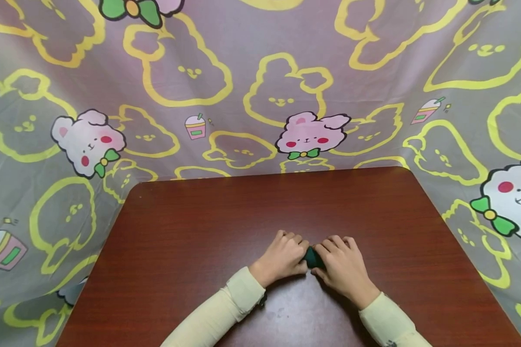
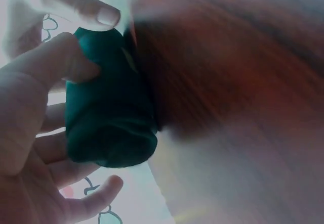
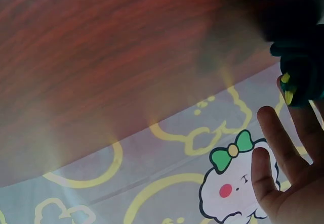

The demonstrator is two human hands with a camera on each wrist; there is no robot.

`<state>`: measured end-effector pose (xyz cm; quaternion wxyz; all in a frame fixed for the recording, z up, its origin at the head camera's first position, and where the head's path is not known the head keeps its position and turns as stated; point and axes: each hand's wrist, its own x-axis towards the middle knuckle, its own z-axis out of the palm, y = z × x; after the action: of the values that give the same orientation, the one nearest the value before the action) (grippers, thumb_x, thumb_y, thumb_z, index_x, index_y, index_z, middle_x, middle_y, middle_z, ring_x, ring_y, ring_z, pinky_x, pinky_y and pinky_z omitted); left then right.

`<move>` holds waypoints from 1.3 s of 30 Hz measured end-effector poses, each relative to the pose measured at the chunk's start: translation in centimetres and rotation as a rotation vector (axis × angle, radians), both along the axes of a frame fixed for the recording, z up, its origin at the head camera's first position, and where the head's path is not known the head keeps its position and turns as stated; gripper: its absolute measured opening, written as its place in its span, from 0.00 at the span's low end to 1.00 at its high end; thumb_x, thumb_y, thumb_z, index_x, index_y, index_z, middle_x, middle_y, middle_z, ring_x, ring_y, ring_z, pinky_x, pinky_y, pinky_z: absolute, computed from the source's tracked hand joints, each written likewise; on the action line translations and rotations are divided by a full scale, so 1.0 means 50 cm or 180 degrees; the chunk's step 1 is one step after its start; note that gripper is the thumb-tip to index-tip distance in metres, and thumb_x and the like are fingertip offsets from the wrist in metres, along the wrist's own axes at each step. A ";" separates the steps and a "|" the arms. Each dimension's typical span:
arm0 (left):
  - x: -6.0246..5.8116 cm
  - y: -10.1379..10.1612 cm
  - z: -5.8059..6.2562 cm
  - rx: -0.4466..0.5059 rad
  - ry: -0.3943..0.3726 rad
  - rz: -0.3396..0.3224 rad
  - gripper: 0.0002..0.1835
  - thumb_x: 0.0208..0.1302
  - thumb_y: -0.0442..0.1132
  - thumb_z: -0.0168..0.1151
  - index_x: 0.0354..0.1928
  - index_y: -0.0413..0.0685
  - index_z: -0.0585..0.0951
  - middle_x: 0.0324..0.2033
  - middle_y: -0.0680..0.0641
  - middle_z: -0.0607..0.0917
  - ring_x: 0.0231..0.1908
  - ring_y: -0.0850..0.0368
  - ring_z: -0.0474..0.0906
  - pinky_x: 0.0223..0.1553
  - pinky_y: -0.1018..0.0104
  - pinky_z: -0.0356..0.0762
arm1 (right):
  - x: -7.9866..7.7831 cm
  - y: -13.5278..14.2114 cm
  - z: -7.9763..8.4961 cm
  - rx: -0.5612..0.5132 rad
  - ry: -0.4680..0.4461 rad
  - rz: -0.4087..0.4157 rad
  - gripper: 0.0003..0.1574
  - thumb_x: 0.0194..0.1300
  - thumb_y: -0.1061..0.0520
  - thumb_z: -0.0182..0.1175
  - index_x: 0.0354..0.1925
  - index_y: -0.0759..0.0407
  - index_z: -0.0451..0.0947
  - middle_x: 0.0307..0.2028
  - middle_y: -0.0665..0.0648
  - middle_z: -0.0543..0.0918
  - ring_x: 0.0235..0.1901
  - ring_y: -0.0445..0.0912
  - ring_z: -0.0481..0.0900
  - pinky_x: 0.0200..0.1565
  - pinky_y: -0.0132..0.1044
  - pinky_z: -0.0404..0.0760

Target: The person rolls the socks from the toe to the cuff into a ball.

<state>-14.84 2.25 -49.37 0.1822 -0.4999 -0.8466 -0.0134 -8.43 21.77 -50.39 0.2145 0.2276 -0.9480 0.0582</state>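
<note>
A dark green roll of soft cloth (image 1: pixel 313 259) lies between both hands, low over the table. My left hand (image 1: pixel 284 255) grips its left end. In the left wrist view the thumb presses on the cloth roll (image 2: pixel 111 102), with fingers behind it and the little finger sticking out free. Folded layers show at the near end. My right hand (image 1: pixel 343 265) holds the other end, its thumb (image 2: pixel 98 12) touching the roll's far end. Yellow marks show on the end of the roll (image 3: pixel 304 72) in the right wrist view, where two fingers stand away from it.
The reddish-brown wooden table (image 1: pixel 226 212) stretches away beyond and to both sides of the hands. A curtain (image 1: pixel 243 86) with cartoon bears encloses it at the back, left and right.
</note>
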 end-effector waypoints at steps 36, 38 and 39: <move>-0.020 -0.031 0.031 0.2242 -0.3793 0.0490 0.09 0.57 0.46 0.74 0.39 0.54 0.88 0.29 0.56 0.85 0.29 0.62 0.79 0.30 0.68 0.78 | 0.030 0.008 0.056 -0.2446 -0.1712 -0.0314 0.19 0.54 0.46 0.76 0.43 0.50 0.85 0.29 0.46 0.82 0.24 0.39 0.79 0.25 0.35 0.77; -0.018 -0.032 0.032 0.2365 -0.4016 0.0475 0.10 0.58 0.45 0.74 0.40 0.52 0.88 0.31 0.54 0.86 0.30 0.61 0.80 0.31 0.67 0.78 | 0.031 0.008 0.056 -0.2629 -0.1770 -0.0293 0.18 0.55 0.47 0.76 0.42 0.51 0.85 0.29 0.46 0.83 0.24 0.40 0.80 0.26 0.35 0.78; -0.018 -0.032 0.033 0.2432 -0.4136 0.0448 0.11 0.58 0.45 0.74 0.41 0.51 0.87 0.32 0.53 0.87 0.30 0.60 0.81 0.31 0.67 0.79 | 0.031 0.008 0.055 -0.2701 -0.1786 -0.0282 0.17 0.56 0.48 0.76 0.42 0.51 0.85 0.29 0.46 0.84 0.24 0.40 0.80 0.26 0.36 0.78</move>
<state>-15.72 0.65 -47.74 -0.1924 -0.2384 -0.7501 -0.5861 -6.87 22.15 -47.62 0.0274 0.0556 -0.8707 0.4878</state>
